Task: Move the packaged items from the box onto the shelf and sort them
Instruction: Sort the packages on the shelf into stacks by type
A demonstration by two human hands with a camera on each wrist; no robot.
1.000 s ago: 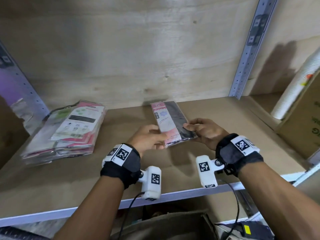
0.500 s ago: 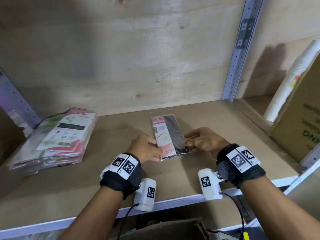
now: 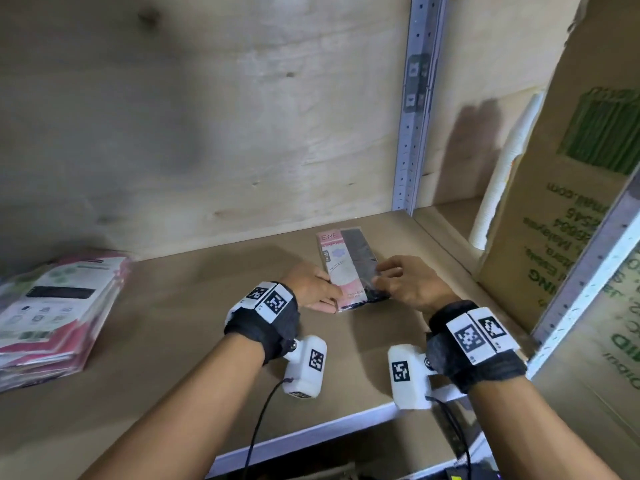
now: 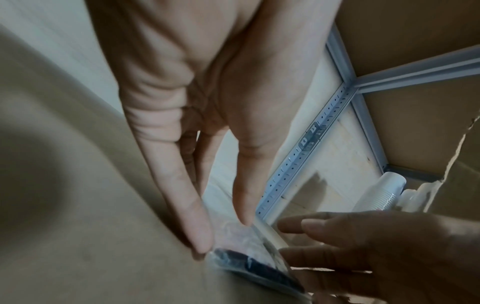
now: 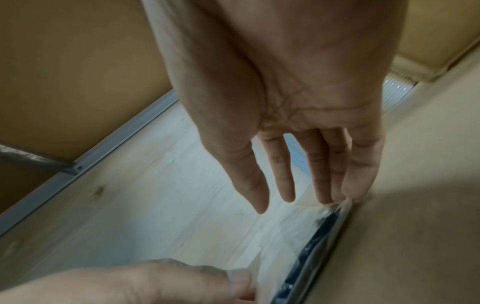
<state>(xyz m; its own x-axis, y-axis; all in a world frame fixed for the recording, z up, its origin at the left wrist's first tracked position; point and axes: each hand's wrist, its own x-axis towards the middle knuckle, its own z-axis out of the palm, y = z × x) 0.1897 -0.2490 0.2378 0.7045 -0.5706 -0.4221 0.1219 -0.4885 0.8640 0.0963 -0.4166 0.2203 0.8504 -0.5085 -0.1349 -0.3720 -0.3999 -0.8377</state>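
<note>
A flat packet (image 3: 346, 268), pink and white card beside black fabric in clear plastic, lies on the brown shelf board (image 3: 173, 341). My left hand (image 3: 311, 289) pinches its near left edge, thumb on top, as the left wrist view shows for the packet (image 4: 249, 246). My right hand (image 3: 412, 285) has straight fingers whose tips touch the right edge. In the right wrist view the fingertips (image 5: 348, 191) meet the rim of the packet (image 5: 311, 246).
A stack of pink and white packets (image 3: 52, 306) sits at the shelf's left end. A large cardboard box (image 3: 571, 237) and a sleeve of white cups (image 3: 498, 188) stand at the right. A perforated metal upright (image 3: 412, 116) runs up the plywood back wall.
The packet has come down from the air and further back onto the shelf board. Both hands went with it, and the right hand's fingers have straightened.
</note>
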